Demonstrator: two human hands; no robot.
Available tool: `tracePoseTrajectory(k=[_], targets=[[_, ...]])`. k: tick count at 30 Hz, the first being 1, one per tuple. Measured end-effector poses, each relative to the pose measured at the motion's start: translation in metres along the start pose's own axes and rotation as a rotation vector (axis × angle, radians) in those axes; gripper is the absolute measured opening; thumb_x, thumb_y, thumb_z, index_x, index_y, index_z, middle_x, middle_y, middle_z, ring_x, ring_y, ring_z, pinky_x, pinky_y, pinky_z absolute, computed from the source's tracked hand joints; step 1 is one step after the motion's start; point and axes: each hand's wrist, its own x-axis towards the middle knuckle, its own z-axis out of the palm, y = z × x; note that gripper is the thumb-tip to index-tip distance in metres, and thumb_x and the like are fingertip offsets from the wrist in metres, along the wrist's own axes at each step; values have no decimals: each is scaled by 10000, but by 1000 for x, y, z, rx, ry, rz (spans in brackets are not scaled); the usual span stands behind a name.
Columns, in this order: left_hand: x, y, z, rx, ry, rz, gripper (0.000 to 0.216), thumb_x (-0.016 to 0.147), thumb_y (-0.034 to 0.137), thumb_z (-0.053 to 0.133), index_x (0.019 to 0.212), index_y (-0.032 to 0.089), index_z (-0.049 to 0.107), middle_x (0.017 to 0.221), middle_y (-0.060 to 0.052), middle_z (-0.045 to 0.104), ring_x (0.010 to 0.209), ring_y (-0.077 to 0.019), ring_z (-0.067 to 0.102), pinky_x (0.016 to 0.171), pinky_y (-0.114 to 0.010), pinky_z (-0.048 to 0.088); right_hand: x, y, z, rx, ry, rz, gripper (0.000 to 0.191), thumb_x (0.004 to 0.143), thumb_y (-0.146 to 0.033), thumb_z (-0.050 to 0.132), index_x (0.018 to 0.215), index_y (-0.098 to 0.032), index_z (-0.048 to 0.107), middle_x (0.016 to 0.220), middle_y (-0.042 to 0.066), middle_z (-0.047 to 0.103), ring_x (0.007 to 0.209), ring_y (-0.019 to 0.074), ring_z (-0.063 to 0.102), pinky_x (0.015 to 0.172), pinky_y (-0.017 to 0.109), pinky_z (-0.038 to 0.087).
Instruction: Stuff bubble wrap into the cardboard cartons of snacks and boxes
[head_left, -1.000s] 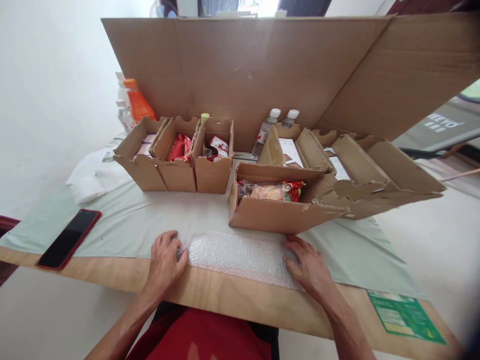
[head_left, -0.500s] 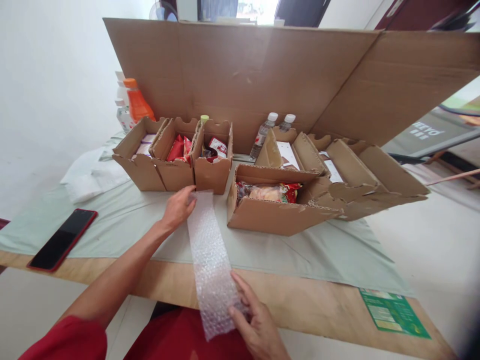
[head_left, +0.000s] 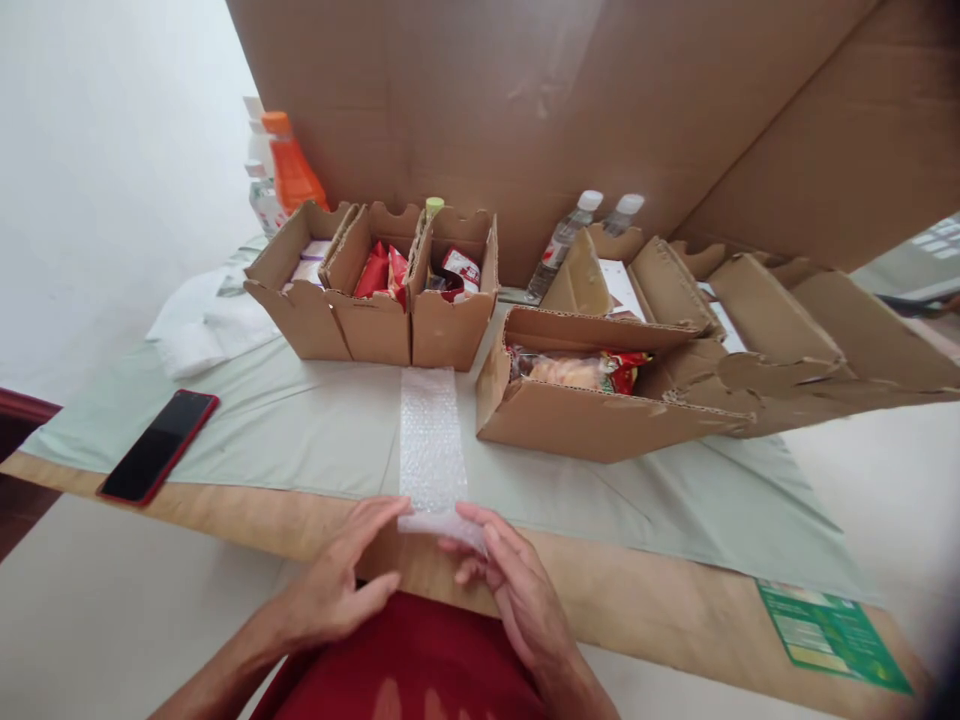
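1. Bubble wrap (head_left: 433, 440) runs lengthwise from near the left boxes to the front edge of the worktop (head_left: 637, 575), presumably so its near end comes within reach of both hands.
2. The right hand (head_left: 517, 590) appears to pinch that end at its right corner, one finger above and curled fingers below, which would keep the limp strip steady.
3. The left hand (head_left: 330, 590) has thumb and fingers spread apart; a fingertip reaches the strip's left corner, though firm contact cannot be told.
4. The strip is clear, dimpled plastic, narrow and flat, creased across near the hands; pale, thin cloth (head_left: 330, 430) lies beneath most of it.
5. Stiff cardboard boxes (head_left: 375, 335) with notched rims stand farther back; a long box (head_left: 585, 430) sits slantwise to the right, holding crinkly packets (head_left: 577, 372), its walls probably keeping them together.
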Motion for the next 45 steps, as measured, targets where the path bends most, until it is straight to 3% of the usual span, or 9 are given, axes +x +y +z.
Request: tracePoseTrajectory(k=[5, 10, 13, 16, 24, 30, 38, 42, 45], targets=[[43, -15, 28, 9, 244, -224, 436, 904, 222, 489, 1325, 153, 580, 848, -34, 729, 761, -183, 706, 722, -305, 587, 11, -5, -6, -142, 55, -138, 721, 958, -541, 596, 1556, -223, 347, 1172, 153, 734, 878, 225, 737, 677, 330, 564], [51, -30, 34, 58, 244, -240, 571, 862, 184, 517, 1432, 167, 499, 767, 15, 704, 677, -176, 666, 675, -292, 540, 5, 4, -24, -832, 145, -569, 338, 977, -301, 556, 1297, -239, 647, 1183, 122, 721, 1028, 238, 700, 886, 410, 589], [51, -31, 35, 135, 231, -222, 585, 866, 168, 523, 1449, 186, 486, 769, 20, 709, 672, -173, 661, 685, -285, 534, 11, 9, -23, -1292, 116, -862, 412, 933, -117, 500, 1289, -253, 658, 1358, 122, 646, 1251, 275, 600, 994, 473, 532], [52, -29, 35, 162, 232, -209, 567, 863, 168, 545, 1429, 185, 510, 784, 5, 711, 715, -194, 667, 730, -316, 550, 24, 14, -17, -1536, 64, -986, 433, 895, -30, 487, 1238, -217, 673, 1461, 140, 578, 1359, 300, 521, 987, 471, 510], [14, -5, 25, 172, 179, 110, 495, 884, 210, 622, 1376, 224, 566, 1253, -124, 670, 1162, -290, 623, 1000, -459, 541, 23, 7, -12, -1399, -78, -953, 352, 926, -15, 464, 1093, -227, 690, 1040, 51, 775, 1050, 209, 693, 932, 398, 496], [11, -8, 38, 242, 132, 129, 506, 858, 33, 503, 1329, 198, 592, 1205, -117, 680, 1128, -273, 613, 962, -447, 560, 23, 2, -14, -1585, -94, -903, 427, 884, -56, 506, 1261, -204, 644, 1376, 124, 653, 1286, 289, 578, 1025, 482, 463], [16, -10, 33, 146, 224, 174, 243, 949, 106, 528, 1131, 185, 669, 1041, -95, 723, 963, -234, 652, 844, -385, 568, 29, -1, -11, -1429, -62, -931, 278, 982, -86, 474, 1110, -220, 682, 1045, 65, 769, 965, 223, 686, 904, 411, 487], [12, -8, 34, 29, 254, 7, 236, 950, 157, 547, 1146, 184, 676, 846, -41, 720, 759, -184, 659, 684, -298, 563, 20, -5, -8, -1307, -41, -813, 221, 1003, -175, 513, 1157, -217, 665, 970, 53, 770, 840, 204, 684, 802, 362, 518], [15, -11, 38, 42, 284, -105, 248, 942, 192, 560, 1157, 174, 680, 883, -47, 747, 724, -178, 680, 650, -283, 565, 14, -4, -8, -1323, 126, -915, 244, 1006, -213, 533, 1226, -222, 638, 1108, 99, 742, 982, 237, 685, 852, 392, 515]])
